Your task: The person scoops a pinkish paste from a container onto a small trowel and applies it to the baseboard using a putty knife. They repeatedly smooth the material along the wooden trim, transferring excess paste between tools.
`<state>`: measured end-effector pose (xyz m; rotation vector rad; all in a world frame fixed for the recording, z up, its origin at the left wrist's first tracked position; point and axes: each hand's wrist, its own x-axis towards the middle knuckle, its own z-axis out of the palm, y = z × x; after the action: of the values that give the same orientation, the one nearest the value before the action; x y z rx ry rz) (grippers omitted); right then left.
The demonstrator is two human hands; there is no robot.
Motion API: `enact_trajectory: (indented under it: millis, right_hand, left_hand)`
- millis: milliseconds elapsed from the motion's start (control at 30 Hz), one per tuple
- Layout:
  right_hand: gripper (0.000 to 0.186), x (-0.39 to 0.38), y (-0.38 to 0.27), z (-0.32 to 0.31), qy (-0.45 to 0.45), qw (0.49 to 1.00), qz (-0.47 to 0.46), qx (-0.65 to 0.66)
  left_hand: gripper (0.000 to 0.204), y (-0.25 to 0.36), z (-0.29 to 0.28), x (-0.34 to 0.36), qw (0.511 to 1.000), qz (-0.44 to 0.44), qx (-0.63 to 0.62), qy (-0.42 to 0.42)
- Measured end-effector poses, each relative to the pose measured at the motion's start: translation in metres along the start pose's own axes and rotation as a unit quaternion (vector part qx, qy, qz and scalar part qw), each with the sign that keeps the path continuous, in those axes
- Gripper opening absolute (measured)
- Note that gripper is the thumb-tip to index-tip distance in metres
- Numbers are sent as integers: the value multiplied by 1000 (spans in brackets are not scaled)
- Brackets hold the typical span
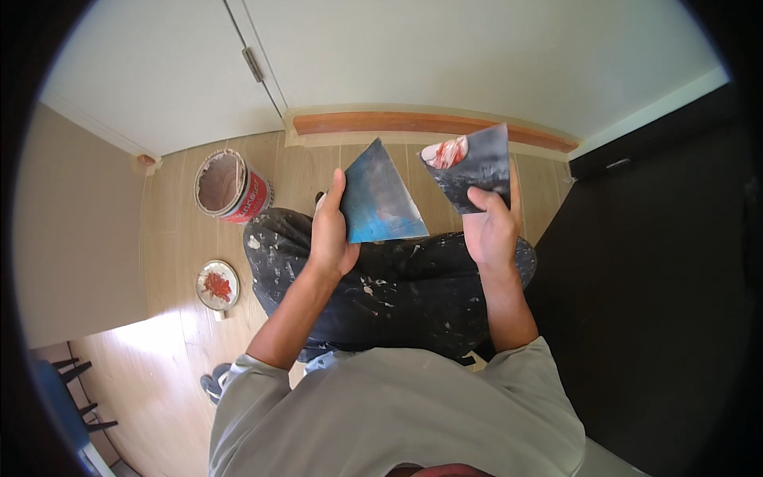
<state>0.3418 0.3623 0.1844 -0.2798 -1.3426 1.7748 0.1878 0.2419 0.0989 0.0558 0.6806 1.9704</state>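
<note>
My left hand grips a blue and grey flat scraper by its left side, thumb along the edge. My right hand holds a dark grey flat scraper, thumb across its face; a lump of white filler streaked with red sits on its upper left part. The two scrapers are apart, held above my paint-spattered dark trousers.
A red-labelled bucket with pale residue and a round lid with red paste stand on the wooden floor at left. A reddish wood skirting edges the white wall ahead. A dark panel is at right, dark chair legs lower left.
</note>
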Motion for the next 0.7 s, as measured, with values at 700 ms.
enact_trajectory:
  millis: [700]
  right_hand:
    - [40,52,-44,17,-469,445,-344,-681]
  left_hand:
    - [37,42,-15,-41,1000,-22,10,-16]
